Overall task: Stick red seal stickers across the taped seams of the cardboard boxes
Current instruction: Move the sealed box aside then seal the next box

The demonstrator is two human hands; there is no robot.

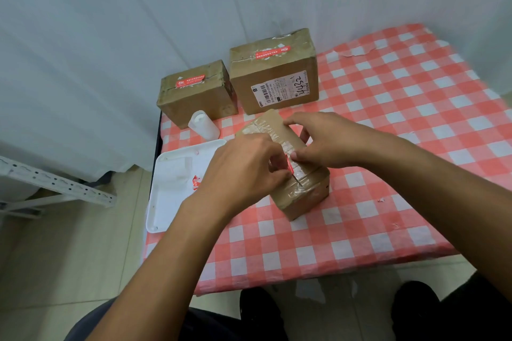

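**Seal going onto the third box**

The near box (pixel 285 166) lies on the checked worktop (pixel 388 124), its taped seam running along the top. The left hand (pixel 243 171) pinches a red sticker (pixel 289 165) at its near end, right over the seam. The right hand (pixel 329 141) curls over the box's far side and steadies it, its thumb beside the sticker; whether it also touches the sticker I cannot tell.

Two more boxes, the small one (pixel 196 94) and the large one (pixel 273 75), stand at the back, each with a red sticker across its seam, so this looks like the last box to be done.

The sticker is thin, limp and tacky: best held by one edge only, laid down from one end and smoothed flat, or it may crease or fold onto itself. The glossy tape should take it well. The box looks light and could slide, hence the bracing hand.

A white tray (pixel 171 188) to the left holds red scraps (pixel 196 183); a white bottle (pixel 203 124) lies behind it.
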